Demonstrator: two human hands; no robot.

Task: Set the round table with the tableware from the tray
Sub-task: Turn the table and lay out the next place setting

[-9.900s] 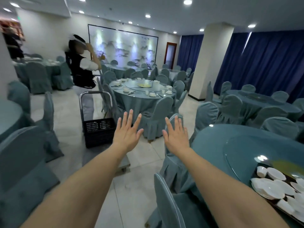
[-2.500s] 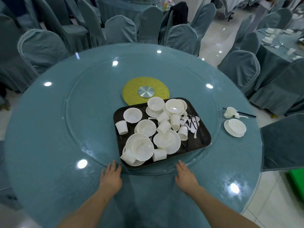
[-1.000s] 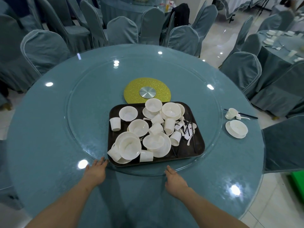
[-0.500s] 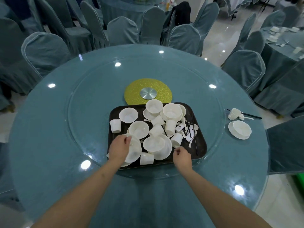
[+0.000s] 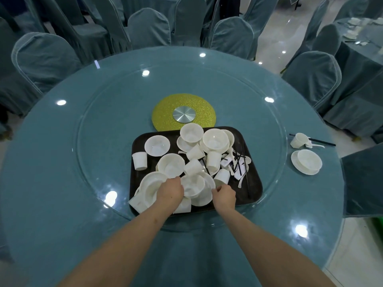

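one head-worn wide-angle view looks steeply down, close over the round table [image 5: 62, 162] from its near edge.

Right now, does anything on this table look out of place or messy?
Yes. On the dark tray the white dishes are piled loosely, with several cups tipped on their sides. In the place setting to the right, the cup also lies on its side by the chopsticks.

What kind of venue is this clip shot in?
Most likely a restaurant banquet hall: a big round table with a glass turntable, rows of fabric-covered chairs, and a second laid table at the right.
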